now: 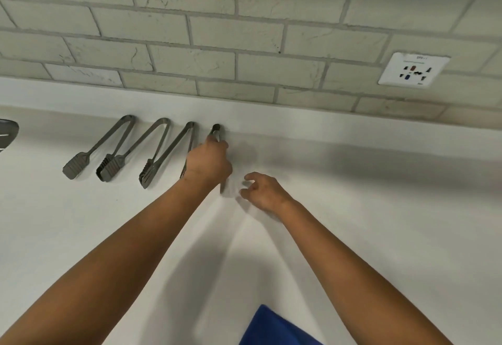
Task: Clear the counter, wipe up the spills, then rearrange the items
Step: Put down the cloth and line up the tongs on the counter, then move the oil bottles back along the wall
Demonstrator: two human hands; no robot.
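Several grey metal tongs lie in a row on the white counter near the back wall. The leftmost tongs, the second tongs and the third tongs lie untouched. My left hand grips the fourth tongs near their hinge end, and one arm tip of them shows below my hand. My right hand hovers just right of it, fingers loosely curled, holding nothing.
A grey brick wall runs behind the counter, with a white power socket at the right. A slotted metal utensil pokes in at the left edge. A blue cloth lies at the bottom.
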